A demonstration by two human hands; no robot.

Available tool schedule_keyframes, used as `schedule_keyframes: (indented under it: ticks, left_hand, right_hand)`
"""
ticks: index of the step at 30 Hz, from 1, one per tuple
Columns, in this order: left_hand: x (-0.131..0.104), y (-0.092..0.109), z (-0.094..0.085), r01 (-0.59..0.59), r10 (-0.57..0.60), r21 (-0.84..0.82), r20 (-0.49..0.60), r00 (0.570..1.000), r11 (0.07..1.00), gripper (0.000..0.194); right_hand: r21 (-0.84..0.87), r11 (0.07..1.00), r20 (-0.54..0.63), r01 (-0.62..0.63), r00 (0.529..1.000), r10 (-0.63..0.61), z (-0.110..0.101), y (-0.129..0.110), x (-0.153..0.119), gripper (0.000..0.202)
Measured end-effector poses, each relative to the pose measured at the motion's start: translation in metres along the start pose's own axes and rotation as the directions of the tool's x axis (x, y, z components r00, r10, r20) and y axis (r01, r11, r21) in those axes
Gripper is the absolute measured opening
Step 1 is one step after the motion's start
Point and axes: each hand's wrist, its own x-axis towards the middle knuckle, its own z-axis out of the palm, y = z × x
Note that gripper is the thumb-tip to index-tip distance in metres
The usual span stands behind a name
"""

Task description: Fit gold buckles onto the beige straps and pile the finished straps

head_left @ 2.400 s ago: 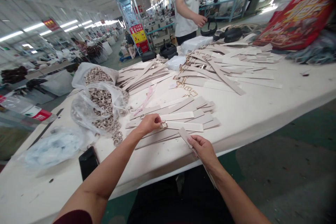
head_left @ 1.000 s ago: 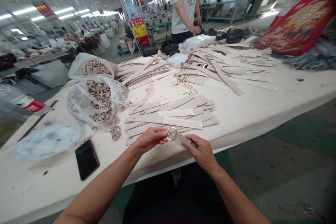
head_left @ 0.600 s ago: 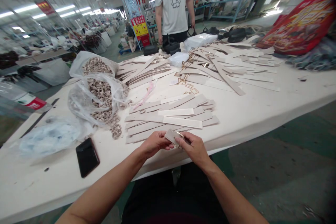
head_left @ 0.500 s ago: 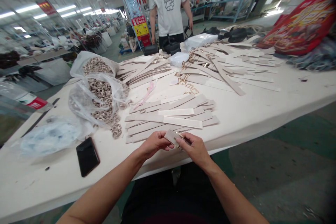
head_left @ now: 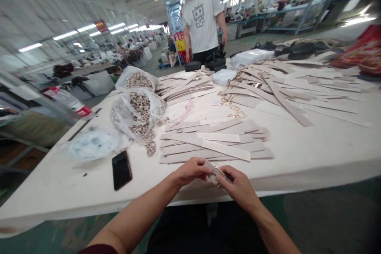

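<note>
Between my hands, just over the table's front edge, is a beige strap [head_left: 212, 170] with a gold rectangular buckle [head_left: 219, 172] on it. My left hand [head_left: 193, 170] pinches the strap's end between thumb and fingers. My right hand [head_left: 238, 184] is closed around the buckle and the strap beside it; its fingertips are partly hidden. Just beyond my hands lies a pile of flat beige straps [head_left: 208, 152], some with paler ends. One small beige ring [head_left: 179, 130] rests on that pile.
Clear plastic bags of small beige loops [head_left: 139, 105] stand left of the straps, some spilling out. A phone [head_left: 122, 170] lies nearer. More gold buckles [head_left: 238, 111] and a larger strap heap [head_left: 285, 83] lie farther right. A person in a white T-shirt [head_left: 202, 20] stands across the table [head_left: 312, 143].
The camera view has swung left and up, so the scene sits farther right. My hands still hold the strap and buckle; the strap has tilted, showing its edge more.
</note>
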Motion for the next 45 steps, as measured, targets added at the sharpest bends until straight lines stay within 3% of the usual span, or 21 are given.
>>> schedule_keyframes:
  ticks: [5,11,15,18,21,23,29,35,40,43,45]
  left_hand:
    - [0.001,0.001,-0.002,0.057,-0.053,-0.129,0.036,0.998,0.990,0.031]
    - [0.000,-0.001,-0.002,-0.029,0.029,-0.041,0.005,1.000,0.999,0.031]
    - [-0.002,-0.003,0.004,-0.131,0.136,0.049,-0.108,0.985,0.990,0.034]
    - [-0.004,-0.005,0.013,-0.209,0.244,0.160,-0.248,0.938,0.965,0.027]
    - [-0.005,-0.008,0.021,-0.257,0.368,0.313,-0.380,0.849,0.915,0.019]
    - [-0.005,-0.010,0.023,-0.266,0.385,0.313,-0.430,0.817,0.912,0.018]
    - [-0.010,-0.017,0.024,-0.277,0.272,0.032,-0.326,0.905,0.960,0.025]
    - [-0.008,-0.028,0.032,-0.323,0.323,0.075,-0.426,0.845,0.943,0.037]
    - [-0.007,-0.042,0.038,-0.303,0.282,0.036,-0.479,0.831,0.952,0.041]
    - [-0.011,-0.043,0.037,-0.319,0.348,0.144,-0.478,0.806,0.937,0.035]
    - [-0.020,-0.037,0.033,-0.356,0.439,0.265,-0.421,0.794,0.896,0.035]
  right_hand:
    - [0.041,0.999,0.038,0.028,0.999,-0.030,-0.002,-0.002,0.003,0.023]
    - [0.038,0.998,0.035,0.044,0.998,-0.046,0.000,-0.005,0.004,0.021]
    - [0.067,0.997,0.037,0.027,0.999,-0.030,0.000,0.003,0.003,0.022]
    - [0.125,0.992,-0.029,0.003,1.000,0.001,0.004,0.007,0.005,0.021]
    - [0.190,0.981,-0.129,-0.024,0.990,0.049,0.013,0.010,0.009,0.024]
    - [0.232,0.972,-0.174,-0.036,0.982,0.078,0.020,0.011,0.012,0.026]
    - [0.376,0.922,-0.220,-0.096,0.957,0.190,0.037,0.006,0.010,0.033]
    - [0.384,0.917,-0.260,-0.103,0.941,0.215,0.041,-0.002,0.011,0.036]
    - [0.180,0.983,-0.066,-0.047,0.996,0.060,0.027,-0.001,0.006,0.031]
    - [0.158,0.979,-0.080,-0.132,0.986,0.146,0.025,0.011,0.009,0.032]
    - [0.177,0.959,-0.077,-0.221,0.968,0.237,0.030,0.018,0.014,0.032]
